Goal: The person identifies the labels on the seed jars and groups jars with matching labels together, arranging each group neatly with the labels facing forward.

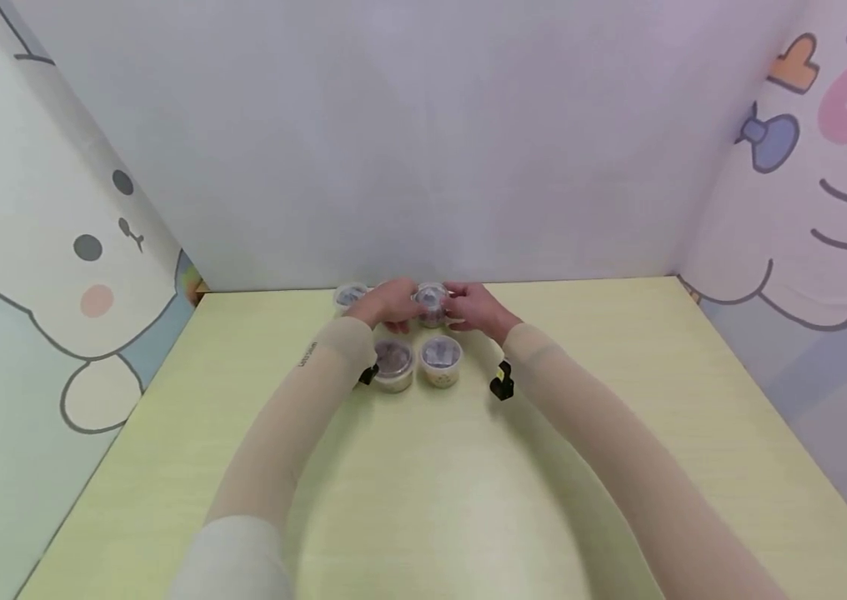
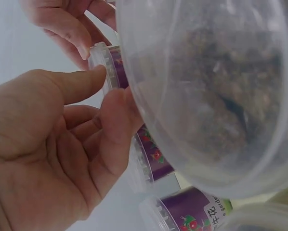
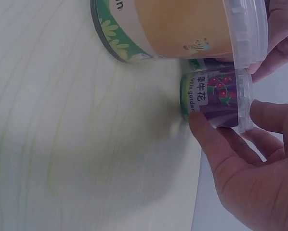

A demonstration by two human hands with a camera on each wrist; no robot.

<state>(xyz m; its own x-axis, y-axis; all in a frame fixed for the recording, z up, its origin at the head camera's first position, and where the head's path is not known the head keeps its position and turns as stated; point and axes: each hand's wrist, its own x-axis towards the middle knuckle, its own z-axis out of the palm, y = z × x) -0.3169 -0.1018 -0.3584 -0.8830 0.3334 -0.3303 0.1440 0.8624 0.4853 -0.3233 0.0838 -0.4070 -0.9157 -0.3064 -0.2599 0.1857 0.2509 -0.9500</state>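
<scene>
Near the table's back edge, a purple plastic cup with a clear lid stands between my two hands. My right hand grips its side, thumb by the lid and a finger near the base. With thumb and finger, my left hand pinches the cup's opposite side by the lid rim. The label on this purple cup has red flowers and "little garden" lettering. Other purple cups stand in the back row, partly hidden by the left hand. Closer to me are two lidded cups, one dark-topped, one pale-topped.
A lidded cup shows at the left end of the back row. Behind the pale wooden table rises a light wall. Cartoon-printed panels flank both sides. The light orange front cup looms close in the right wrist view.
</scene>
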